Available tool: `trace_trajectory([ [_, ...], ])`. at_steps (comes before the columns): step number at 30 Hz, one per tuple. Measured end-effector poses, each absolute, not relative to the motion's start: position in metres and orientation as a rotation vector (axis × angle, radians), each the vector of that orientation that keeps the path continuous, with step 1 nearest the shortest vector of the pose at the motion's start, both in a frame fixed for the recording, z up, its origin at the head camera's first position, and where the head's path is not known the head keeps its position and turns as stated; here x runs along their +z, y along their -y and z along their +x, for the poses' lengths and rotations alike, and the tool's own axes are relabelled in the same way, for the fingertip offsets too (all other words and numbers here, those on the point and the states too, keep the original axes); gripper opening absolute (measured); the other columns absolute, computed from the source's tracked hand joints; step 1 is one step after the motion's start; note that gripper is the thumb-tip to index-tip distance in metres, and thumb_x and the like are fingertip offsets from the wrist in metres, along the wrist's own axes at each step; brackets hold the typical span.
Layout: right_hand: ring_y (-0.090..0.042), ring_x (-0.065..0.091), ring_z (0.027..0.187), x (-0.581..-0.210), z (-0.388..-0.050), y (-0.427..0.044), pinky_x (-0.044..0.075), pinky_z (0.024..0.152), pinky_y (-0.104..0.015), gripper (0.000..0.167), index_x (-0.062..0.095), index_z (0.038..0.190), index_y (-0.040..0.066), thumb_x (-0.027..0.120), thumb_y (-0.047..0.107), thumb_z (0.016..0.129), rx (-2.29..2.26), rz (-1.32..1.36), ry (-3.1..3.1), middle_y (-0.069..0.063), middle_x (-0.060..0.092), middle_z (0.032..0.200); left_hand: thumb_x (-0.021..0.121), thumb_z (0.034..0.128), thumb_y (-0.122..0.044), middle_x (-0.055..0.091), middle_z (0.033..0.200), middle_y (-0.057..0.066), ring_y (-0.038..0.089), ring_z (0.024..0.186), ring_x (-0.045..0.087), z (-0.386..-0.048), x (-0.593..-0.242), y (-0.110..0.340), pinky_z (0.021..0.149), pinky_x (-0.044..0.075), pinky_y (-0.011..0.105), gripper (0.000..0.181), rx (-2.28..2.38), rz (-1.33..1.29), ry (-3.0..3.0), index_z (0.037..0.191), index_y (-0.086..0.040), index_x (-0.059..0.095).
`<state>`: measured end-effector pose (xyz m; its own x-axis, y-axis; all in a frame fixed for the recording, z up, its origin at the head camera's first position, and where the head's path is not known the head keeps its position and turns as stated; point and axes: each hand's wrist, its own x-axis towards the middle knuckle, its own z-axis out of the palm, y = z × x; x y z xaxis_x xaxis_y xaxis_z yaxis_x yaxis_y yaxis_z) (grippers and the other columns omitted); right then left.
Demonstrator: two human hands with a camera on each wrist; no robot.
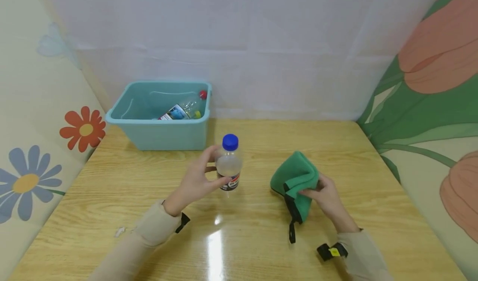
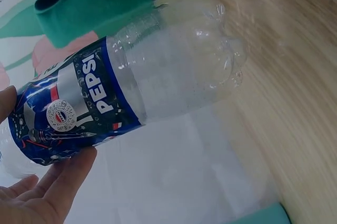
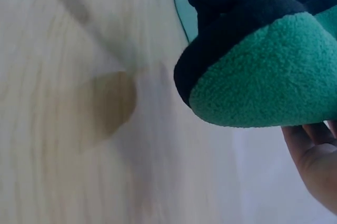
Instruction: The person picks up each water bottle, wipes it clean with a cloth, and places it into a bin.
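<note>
A clear plastic Pepsi bottle point(image 1: 228, 164) with a blue cap stands out near the middle of the head view. My left hand point(image 1: 196, 183) grips it around the label, thumb on one side and fingers on the other. In the left wrist view the bottle point(image 2: 79, 97) looks see-through below its dark blue label. To the right, my right hand point(image 1: 326, 196) pinches a folded green cloth point(image 1: 295, 177) with black edging and a hanging black loop. From the right wrist view, the fuzzy cloth point(image 3: 263, 76) hides part of that hand, and its shadow falls on the table.
A light blue bin point(image 1: 171, 135) stands at the back left, with plastic bottles point(image 1: 191, 104) lying inside. A small white scrap point(image 1: 120, 231) lies on the wooden table point(image 1: 254, 239) at the left front. White sheeting hangs behind the table, and flower-patterned panels flank it.
</note>
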<state>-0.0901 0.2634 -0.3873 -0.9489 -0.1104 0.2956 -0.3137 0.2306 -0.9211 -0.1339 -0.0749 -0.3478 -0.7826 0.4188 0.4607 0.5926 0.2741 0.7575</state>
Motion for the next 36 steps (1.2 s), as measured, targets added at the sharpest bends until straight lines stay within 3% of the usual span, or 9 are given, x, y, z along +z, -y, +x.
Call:
trace_trajectory([
  [12, -0.005, 0.054, 0.098, -0.373, -0.1, -0.242, 0.047, 0.082, -0.018, 0.039, 0.058, 0.112, 0.002, 0.066, -0.009, 0.075, 1.784, 0.353, 2.341, 0.016, 0.059, 0.105, 0.077, 0.073, -0.01, 0.054, 0.113, 0.012, 0.025, 0.102, 0.054, -0.137, -0.355, 0.052, 0.077, 0.055, 0.035, 0.076, -1.579, -0.99, 2.377, 0.136, -0.01, 0.034],
  [20, -0.008, 0.055, 0.098, -0.364, -0.112, -0.223, 0.049, 0.083, -0.019, 0.052, 0.06, 0.106, 0.026, 0.064, -0.014, 0.073, 1.855, 0.472, 2.211, 0.012, 0.06, 0.105, 0.078, 0.0695, -0.002, 0.054, 0.112, 0.017, 0.028, 0.103, 0.054, -0.138, -0.356, 0.045, 0.076, 0.055, 0.034, 0.078, -1.581, -0.994, 2.394, 0.134, -0.002, 0.034],
  [25, -0.009, 0.056, 0.097, -0.361, -0.119, -0.214, 0.049, 0.082, -0.02, 0.055, 0.061, 0.104, 0.028, 0.063, -0.016, 0.072, 1.875, 0.538, 2.152, 0.011, 0.061, 0.103, 0.077, 0.068, 0.003, 0.053, 0.11, 0.021, 0.032, 0.102, 0.054, -0.138, -0.359, 0.042, 0.075, 0.055, 0.036, 0.079, -1.56, -1.027, 2.387, 0.133, 0.005, 0.033],
  [36, -0.011, 0.057, 0.095, -0.359, -0.128, -0.2, 0.05, 0.084, -0.023, 0.057, 0.063, 0.103, 0.027, 0.059, -0.019, 0.07, 1.941, 0.714, 1.99, 0.008, 0.063, 0.102, 0.076, 0.0727, -0.007, 0.056, 0.11, 0.012, 0.025, 0.101, 0.056, -0.14, -0.362, 0.045, 0.078, 0.054, 0.032, 0.075, -1.583, -1.069, 2.375, 0.134, -0.009, 0.033],
])
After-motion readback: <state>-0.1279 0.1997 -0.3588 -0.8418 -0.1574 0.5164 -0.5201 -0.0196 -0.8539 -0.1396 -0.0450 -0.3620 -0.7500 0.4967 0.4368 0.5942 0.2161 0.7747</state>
